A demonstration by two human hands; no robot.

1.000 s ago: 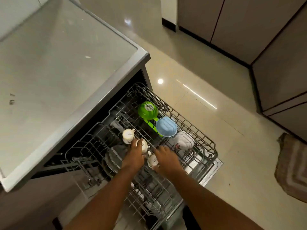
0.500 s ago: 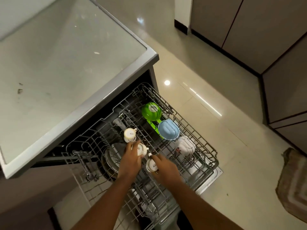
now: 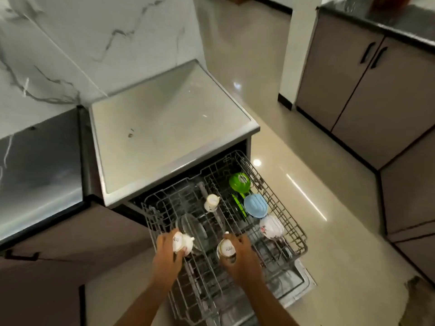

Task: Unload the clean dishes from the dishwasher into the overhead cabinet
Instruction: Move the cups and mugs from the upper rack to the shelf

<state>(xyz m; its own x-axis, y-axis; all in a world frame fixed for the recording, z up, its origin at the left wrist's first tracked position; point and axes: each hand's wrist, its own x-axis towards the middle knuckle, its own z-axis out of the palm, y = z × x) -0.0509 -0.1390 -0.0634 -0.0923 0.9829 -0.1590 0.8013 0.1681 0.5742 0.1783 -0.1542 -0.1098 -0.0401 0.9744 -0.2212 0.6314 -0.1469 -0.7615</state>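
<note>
The dishwasher's wire rack (image 3: 297, 231) is pulled out over the open door. My left hand (image 3: 167, 255) holds a white cup (image 3: 181, 241) bottom-up, lifted above the rack's left side. My right hand (image 3: 242, 257) holds a second white cup (image 3: 226, 251), its base facing me. A third white cup (image 3: 211, 202) stands in the rack further back. A green bowl (image 3: 239, 182), a light blue bowl (image 3: 255, 205) and a white flowered bowl (image 3: 271, 227) lie upside down along the right side. Plates (image 3: 190, 228) stand in the left part.
The dishwasher's grey top (image 3: 164, 128) lies ahead, with a dark counter (image 3: 40, 165) to its left under a marble wall. Brown floor cabinets (image 3: 353, 90) run along the right. A mat (image 3: 421, 300) lies at the lower right on the glossy floor.
Both hands have lifted a cup each out of the rack and pulled back toward me. My view has tilted up, showing the wall and more cabinets.
</note>
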